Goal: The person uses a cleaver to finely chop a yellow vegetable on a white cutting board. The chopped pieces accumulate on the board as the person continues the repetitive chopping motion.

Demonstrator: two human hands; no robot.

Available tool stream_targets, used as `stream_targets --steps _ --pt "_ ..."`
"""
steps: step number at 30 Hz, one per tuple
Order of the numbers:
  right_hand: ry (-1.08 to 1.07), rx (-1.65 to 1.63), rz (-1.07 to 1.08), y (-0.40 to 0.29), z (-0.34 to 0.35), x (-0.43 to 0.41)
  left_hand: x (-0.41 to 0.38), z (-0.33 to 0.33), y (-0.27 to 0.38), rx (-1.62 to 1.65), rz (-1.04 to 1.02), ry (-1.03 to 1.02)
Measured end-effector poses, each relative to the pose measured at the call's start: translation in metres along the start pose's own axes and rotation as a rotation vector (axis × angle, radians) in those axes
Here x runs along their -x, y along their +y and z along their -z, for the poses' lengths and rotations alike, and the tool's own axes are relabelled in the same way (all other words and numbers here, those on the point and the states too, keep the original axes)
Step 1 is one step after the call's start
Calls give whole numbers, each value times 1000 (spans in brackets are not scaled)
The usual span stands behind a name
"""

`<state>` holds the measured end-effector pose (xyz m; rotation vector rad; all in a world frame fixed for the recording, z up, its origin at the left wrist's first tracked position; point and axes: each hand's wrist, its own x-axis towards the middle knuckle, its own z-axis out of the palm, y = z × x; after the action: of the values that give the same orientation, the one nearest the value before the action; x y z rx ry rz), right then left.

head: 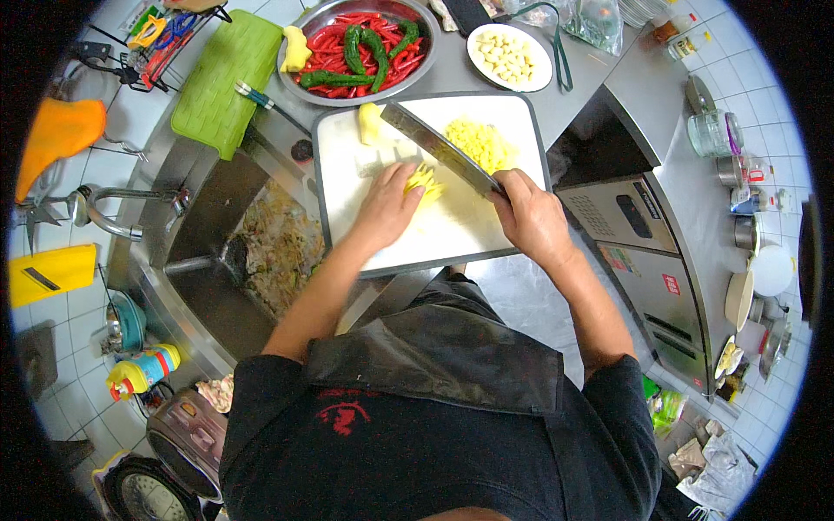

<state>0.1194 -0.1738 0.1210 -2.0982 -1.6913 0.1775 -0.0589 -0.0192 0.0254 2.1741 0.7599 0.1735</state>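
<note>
A white cutting board (391, 241) with a dark rim lies before me. My right hand (531, 211) grips the handle of a cleaver (449, 150), whose blade slants up and left over the board. My left hand (386, 205) rests its fingers against a small heap of yellow strips (425, 185), likely ginger, left of the cleaver's handle. Beyond the blade is a pile of chopped yellow pieces (481, 143). A peeled yellow chunk (370, 124) sits at the board's upper left, beside the blade's far end.
Past the board stand a metal bowl of red and green chillies (339, 55) and a white plate of peeled garlic cloves (509, 58). A green board (228, 78) lies at the upper left, above a sink (202, 273) with food scraps. A peeler (254, 96) lies near the sink.
</note>
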Motion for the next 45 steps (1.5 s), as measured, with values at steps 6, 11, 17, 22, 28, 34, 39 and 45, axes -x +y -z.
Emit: stream_targets --steps 6,11,17,22,28,34,39,45 --pt "-3 -13 -24 -2 -1 -2 13 20 12 -232 -271 -113" --pt "-6 27 21 -4 2 -1 6 -10 1 -296 -248 113" --pt "56 66 229 3 6 12 15 -15 -18 -283 -301 436" --pt "68 151 403 18 3 19 3 48 -59 258 -5 586" --pt "40 242 580 18 -8 9 2 53 20 30 -311 241" --pt "32 260 689 5 -3 2 3 10 36 36 -328 84" --pt "11 238 737 5 -6 -1 -10 9 16 1 -267 113" --pt "-34 169 725 19 1 10 -20 3 -10 -92 -400 345"
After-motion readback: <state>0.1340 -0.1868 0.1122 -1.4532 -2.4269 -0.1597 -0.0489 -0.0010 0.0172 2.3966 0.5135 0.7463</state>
